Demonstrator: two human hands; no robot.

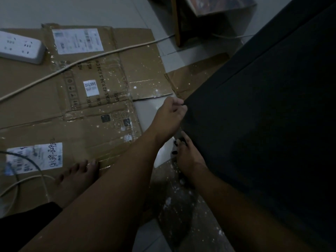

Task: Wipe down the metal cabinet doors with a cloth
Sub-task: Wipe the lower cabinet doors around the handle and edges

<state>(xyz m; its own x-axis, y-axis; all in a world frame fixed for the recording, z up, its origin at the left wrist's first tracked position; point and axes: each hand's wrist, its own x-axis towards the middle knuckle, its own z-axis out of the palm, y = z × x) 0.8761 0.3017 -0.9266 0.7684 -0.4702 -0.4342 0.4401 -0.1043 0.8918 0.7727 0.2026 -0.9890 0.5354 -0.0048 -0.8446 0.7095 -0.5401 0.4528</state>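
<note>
Pinching door (254, 124) edge low by floor (91, 10) with left grip (171, 113); right grip (187, 155) just below, hold impossible to tell. May slip off thin edge, letting door swing; cloth not seen.

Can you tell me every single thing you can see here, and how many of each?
cabinet: one, dark grey, right side.
cardboard: several flattened pieces, brown with white specks, on the floor.
floor: one, pale tiles.
labels: three, white, stuck on the cardboard.
power strip: one, white, top left on the cardboard.
cream cable: one, lying across the cardboard.
grey cable: one, lower left.
wooden furniture: one, brown, top, partly cut off.
foot: one, bare, on the cardboard.
left hand: one, fingers curled at the cabinet's near corner.
right hand: one, at the cabinet's edge just below; grip unclear.
</note>
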